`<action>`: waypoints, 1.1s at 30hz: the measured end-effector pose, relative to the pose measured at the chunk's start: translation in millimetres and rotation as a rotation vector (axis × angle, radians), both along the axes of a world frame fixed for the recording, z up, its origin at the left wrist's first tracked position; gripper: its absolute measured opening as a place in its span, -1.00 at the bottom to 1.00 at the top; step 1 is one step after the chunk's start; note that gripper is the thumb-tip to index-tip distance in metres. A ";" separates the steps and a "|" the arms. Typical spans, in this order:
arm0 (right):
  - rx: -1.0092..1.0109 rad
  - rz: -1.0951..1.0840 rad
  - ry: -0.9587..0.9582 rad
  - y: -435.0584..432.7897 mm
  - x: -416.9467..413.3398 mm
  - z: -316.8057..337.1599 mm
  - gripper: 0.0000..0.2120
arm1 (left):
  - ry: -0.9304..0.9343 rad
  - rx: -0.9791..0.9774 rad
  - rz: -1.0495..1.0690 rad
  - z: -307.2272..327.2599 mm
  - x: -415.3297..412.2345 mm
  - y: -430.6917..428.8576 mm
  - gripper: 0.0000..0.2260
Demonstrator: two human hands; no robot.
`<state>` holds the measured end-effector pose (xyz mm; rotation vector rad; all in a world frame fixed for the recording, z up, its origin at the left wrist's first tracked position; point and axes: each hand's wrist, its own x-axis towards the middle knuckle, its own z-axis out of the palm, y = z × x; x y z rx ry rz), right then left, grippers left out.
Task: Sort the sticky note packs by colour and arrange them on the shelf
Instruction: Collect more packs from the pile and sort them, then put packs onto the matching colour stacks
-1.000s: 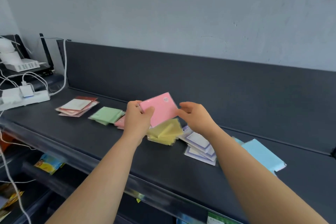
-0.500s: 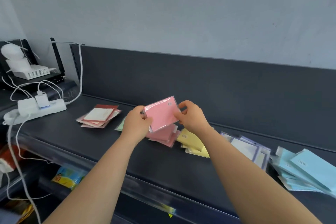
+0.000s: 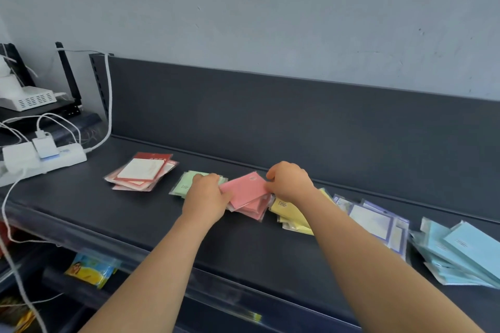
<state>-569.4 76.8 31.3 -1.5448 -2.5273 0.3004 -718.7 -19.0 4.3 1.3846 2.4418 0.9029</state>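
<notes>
Sticky note packs lie in colour piles along the dark shelf [image 3: 151, 227]. From the left: a red-framed pile [image 3: 142, 171], a green pile [image 3: 184, 184], a pink pile [image 3: 250, 207], a yellow pile [image 3: 293, 215], a purple-framed pile [image 3: 374, 222] and a light blue pile [image 3: 460, 254]. A pink pack [image 3: 247, 188] rests on top of the pink pile. My left hand [image 3: 207, 196] grips its left edge and my right hand [image 3: 289, 181] pinches its right edge. My left hand hides part of the green pile.
A white power strip [image 3: 43, 159] with plugs and cables sits at the shelf's left end, beside a white device [image 3: 27, 98] and a black router aerial [image 3: 69, 73]. The shelf's dark back panel [image 3: 297, 121] rises behind the piles. A colourful packet [image 3: 90, 269] lies on the lower shelf.
Both hands have lowered the pink pack from mid-air down onto the pink pile. The view has shifted, bringing the piles on the right into sight.
</notes>
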 end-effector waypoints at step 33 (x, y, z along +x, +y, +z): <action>0.290 -0.475 0.127 -104.2 460.2 1.4 -0.65 | 0.165 0.331 -0.629 26.8 437.0 4.8 -0.72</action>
